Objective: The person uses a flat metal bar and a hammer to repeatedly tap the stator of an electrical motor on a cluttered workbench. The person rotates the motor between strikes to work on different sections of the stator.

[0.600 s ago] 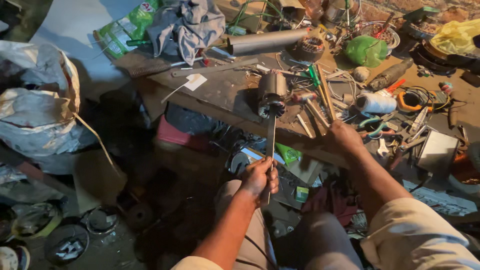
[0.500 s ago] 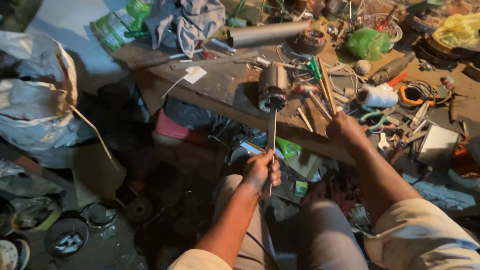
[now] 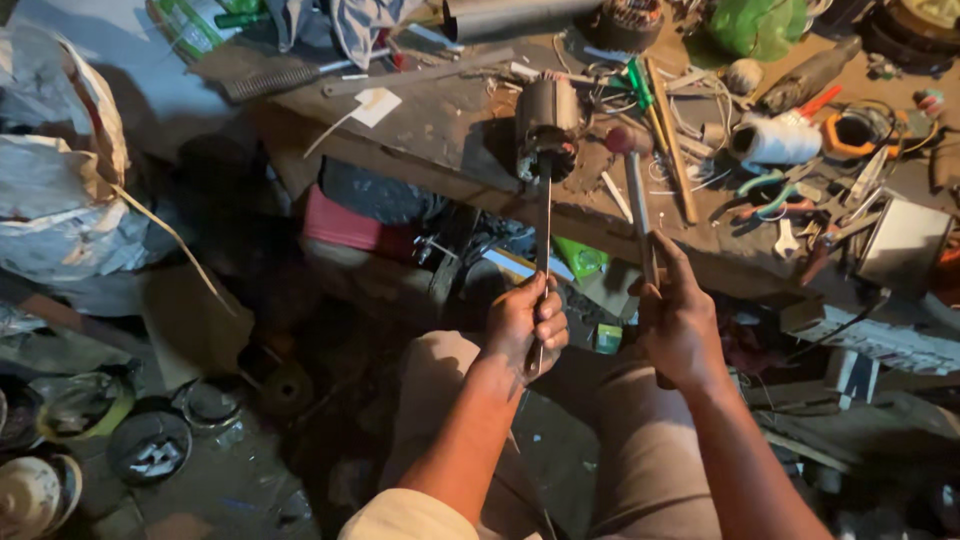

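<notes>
My left hand (image 3: 527, 325) is closed around the lower end of a thin metal rod (image 3: 543, 215). The rod rises to a dark cylindrical motor core (image 3: 547, 122) that rests at the front edge of the worn wooden bench (image 3: 440, 130). My right hand (image 3: 680, 322), just right of the left one, grips the handle of a hammer (image 3: 636, 195). The hammer's head lies on the bench close beside the motor core. Both hands hover over my knees, in front of the bench edge.
The bench is crowded with tools: green-handled pliers (image 3: 770, 190), a white thread spool (image 3: 775, 140), an orange ring (image 3: 850, 128), a grey tube (image 3: 520, 15), a metal box (image 3: 905, 245). A white sack (image 3: 60, 170) stands left; round lids (image 3: 150, 445) lie on the floor.
My right hand has come back from the bench top toward my knees and now holds the hammer handle. The left hand keeps its grip on the rod.
</notes>
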